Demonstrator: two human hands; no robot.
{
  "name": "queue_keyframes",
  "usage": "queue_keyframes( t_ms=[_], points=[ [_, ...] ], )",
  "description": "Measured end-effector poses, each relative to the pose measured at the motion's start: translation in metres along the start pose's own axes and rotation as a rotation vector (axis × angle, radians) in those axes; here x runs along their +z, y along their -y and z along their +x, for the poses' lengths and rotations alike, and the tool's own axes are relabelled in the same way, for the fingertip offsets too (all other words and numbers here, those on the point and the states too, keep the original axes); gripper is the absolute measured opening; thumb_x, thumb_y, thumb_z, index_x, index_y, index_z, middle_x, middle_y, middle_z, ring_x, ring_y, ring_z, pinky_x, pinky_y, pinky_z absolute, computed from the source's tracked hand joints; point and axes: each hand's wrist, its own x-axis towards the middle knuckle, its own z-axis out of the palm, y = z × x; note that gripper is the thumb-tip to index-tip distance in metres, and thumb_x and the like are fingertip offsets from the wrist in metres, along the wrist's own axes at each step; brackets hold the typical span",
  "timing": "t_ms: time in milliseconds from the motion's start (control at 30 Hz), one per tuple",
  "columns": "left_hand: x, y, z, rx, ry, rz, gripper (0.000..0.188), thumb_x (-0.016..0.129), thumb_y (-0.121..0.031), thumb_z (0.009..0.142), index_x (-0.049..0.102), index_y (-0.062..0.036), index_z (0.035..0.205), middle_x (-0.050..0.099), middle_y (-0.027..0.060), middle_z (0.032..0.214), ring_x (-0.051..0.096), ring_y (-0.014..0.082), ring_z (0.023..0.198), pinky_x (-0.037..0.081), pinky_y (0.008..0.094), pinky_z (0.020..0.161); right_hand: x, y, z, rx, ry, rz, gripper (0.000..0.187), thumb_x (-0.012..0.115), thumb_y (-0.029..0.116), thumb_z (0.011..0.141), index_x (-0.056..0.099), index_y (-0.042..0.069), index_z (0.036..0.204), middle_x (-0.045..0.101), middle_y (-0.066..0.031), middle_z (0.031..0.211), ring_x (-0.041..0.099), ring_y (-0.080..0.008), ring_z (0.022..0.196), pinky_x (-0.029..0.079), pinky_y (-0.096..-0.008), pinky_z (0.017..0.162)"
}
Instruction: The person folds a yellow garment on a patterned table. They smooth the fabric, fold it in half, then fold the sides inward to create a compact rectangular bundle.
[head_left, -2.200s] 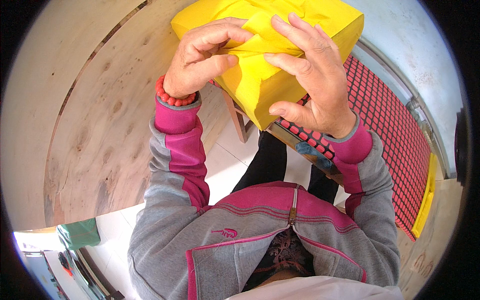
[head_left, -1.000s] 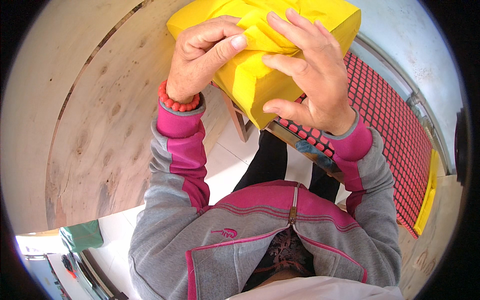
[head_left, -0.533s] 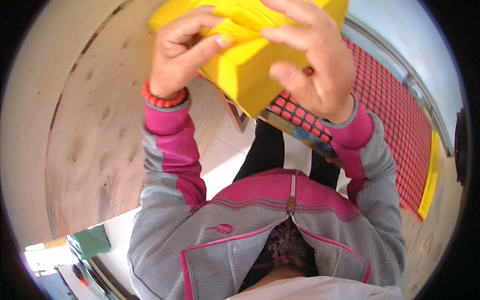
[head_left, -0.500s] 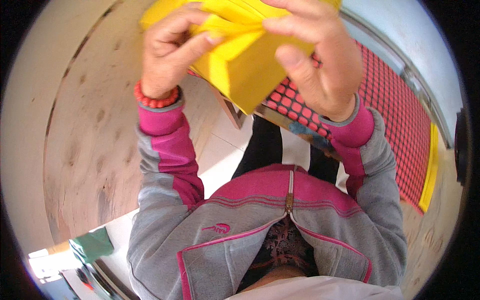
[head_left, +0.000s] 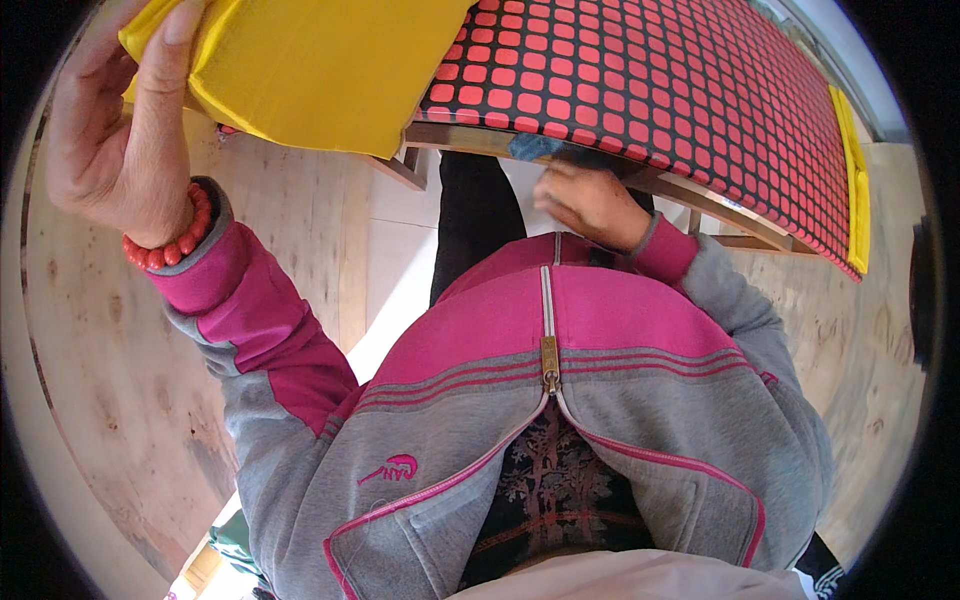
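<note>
Left fingers are clamped on the yellow fabric piece [head_left: 330, 75], thumb over its near-left corner, the rest curled round the edge; the upper frame limit crops some fingertips for me. That's my left hand [head_left: 125, 150], far upper left. Right fingers are bent in and a bit blurred; I can't tell whether they pinch anything. That right hand [head_left: 595, 205] is low, between the jacket [head_left: 430, 450] and the wooden frame [head_left: 470, 138], just beside a blue patch [head_left: 532, 146] under the edge; contact unclear.

Just changed: both hands were up at the yellow folds, now only the left is. Right has dropped clear of the fabric. My view has swung too, so part of the shift is camera. I'd judge the two-handed handling of the folds has paused and the left alone keeps the fabric steady.

Yellow piece now shows a broad, fairly smooth face, upper left, over the left end of the red-and-black cover [head_left: 620, 75], much more of which is exposed. Further out: yellow strip [head_left: 850, 190] along the cover's right end, red bead bracelet [head_left: 175, 240] on the left wrist, dark trouser leg [head_left: 475, 205] below the frame.
</note>
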Motion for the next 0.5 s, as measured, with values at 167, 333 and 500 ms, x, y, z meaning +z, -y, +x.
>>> queue_keyframes(
  t_ms=[167, 333, 500],
  points=[
    [0.017, 0.004, -0.010, 0.005, -0.229, -0.102, 0.017, 0.074, 0.002, 0.091, 0.068, 0.0081, 0.106, 0.074, 0.0199, 0.103, 0.072, 0.0196, 0.088, 0.059, 0.0292, 0.083, 0.043, -0.062, 0.007, 0.091, -0.278, -0.532, 0.030, 0.059, 0.021, 0.095, 0.063, 0.004, 0.119, 0.065, -0.0187, 0.117, 0.062, -0.0380, 0.110, 0.048, -0.0480, 0.092],
    [0.019, 0.006, -0.001, -0.088, -0.254, -0.213, 0.012, 0.070, 0.009, 0.091, 0.060, 0.0016, 0.093, 0.072, 0.0209, 0.102, 0.072, 0.0222, 0.092, 0.059, 0.0298, 0.084, 0.058, -0.097, 0.020, 0.247, -0.297, -0.728, 0.035, 0.053, 0.022, 0.098, 0.061, 0.006, 0.128, 0.063, -0.0186, 0.127, 0.059, -0.0353, 0.120, 0.046, -0.0489, 0.098],
    [0.017, 0.004, -0.012, -0.151, -0.146, -0.364, 0.013, 0.062, 0.009, 0.095, 0.055, -0.0015, 0.098, 0.068, 0.0238, 0.120, 0.067, 0.0240, 0.108, 0.053, 0.0316, 0.094, 0.051, -0.101, 0.020, 0.242, -0.567, -0.374, 0.041, 0.065, 0.032, 0.096, 0.063, 0.006, 0.129, 0.064, -0.0148, 0.129, 0.059, -0.0347, 0.121, 0.047, -0.0486, 0.099]
  ],
)
